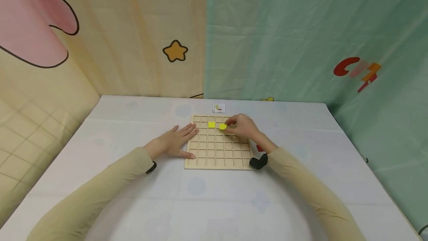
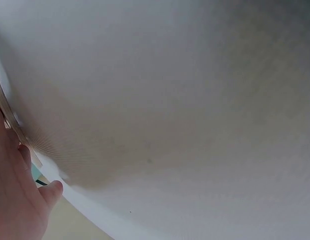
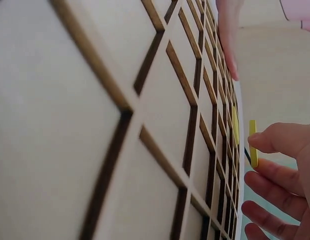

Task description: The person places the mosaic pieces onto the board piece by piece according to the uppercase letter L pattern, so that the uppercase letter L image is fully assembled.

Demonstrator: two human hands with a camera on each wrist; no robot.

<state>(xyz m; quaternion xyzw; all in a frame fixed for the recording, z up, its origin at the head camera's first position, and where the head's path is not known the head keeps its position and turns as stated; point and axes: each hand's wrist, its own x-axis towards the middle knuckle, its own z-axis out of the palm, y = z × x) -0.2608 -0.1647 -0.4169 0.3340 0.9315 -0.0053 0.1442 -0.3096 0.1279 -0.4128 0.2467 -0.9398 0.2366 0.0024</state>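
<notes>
A wooden grid board (image 1: 219, 155) of square cells lies flat on the table. One yellow square tile (image 1: 211, 124) sits in a cell near its far edge. Between thumb and finger my right hand (image 1: 243, 126) pinches a second yellow tile (image 1: 223, 126), which the right wrist view shows on edge (image 3: 253, 144), apart from the board. My left hand (image 1: 175, 140) rests with spread fingers on the board's left edge. In the left wrist view only part of the left hand (image 2: 20, 190) shows, beside the board's edge.
Behind the board lies a small card (image 1: 219, 108) printed with a coloured grid. A red piece (image 1: 259, 148) is partly hidden under the right wrist, to the right of the board. Curtains with printed figures, such as an orange star (image 1: 175, 51), stand behind the white table (image 1: 200, 203).
</notes>
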